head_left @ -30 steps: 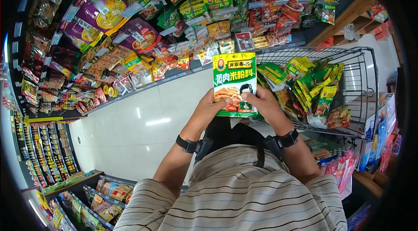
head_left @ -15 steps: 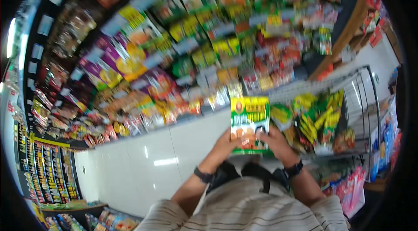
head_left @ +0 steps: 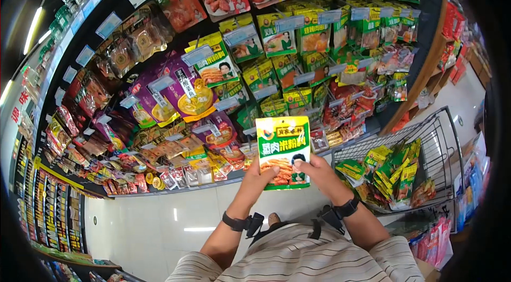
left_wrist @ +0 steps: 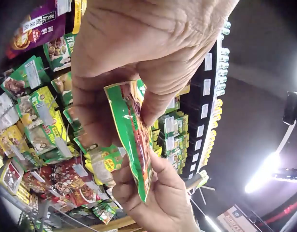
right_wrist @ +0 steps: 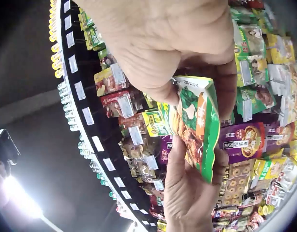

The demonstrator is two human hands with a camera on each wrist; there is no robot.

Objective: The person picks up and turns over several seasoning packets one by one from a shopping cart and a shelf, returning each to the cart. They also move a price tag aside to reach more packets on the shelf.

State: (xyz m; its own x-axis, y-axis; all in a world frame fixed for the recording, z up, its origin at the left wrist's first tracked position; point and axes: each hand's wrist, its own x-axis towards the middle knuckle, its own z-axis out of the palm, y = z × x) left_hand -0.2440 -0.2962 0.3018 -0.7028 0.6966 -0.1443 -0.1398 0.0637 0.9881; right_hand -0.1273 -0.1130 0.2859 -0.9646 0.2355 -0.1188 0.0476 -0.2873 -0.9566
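Observation:
A green, yellow and white seasoning packet [head_left: 283, 146] is held upright in front of the body in the head view. My left hand [head_left: 256, 180] pinches its lower left side, thumb on the printed front. On the lower right side my right hand [head_left: 321, 171] pinches it the same way, the thumb near a small portrait. Both wrist views show the packet [left_wrist: 131, 130] edge-on, with fingers behind it and thumbs on its face. Beyond it, a similar packet [head_left: 214, 61] hangs on the shelf rack beside large purple packets [head_left: 186, 90].
A wire shopping cart [head_left: 452, 167] stands at the right, with several green and yellow packets [head_left: 391, 173] inside. Racks of hanging packets with price tags [head_left: 239, 34] curve across the front. Pale tiled floor [head_left: 159, 218] lies between the shelf and the body.
The head view has tilted up, so more of the upper shelf shows and the cart sits lower. Both hands keep their hold on the packet throughout.

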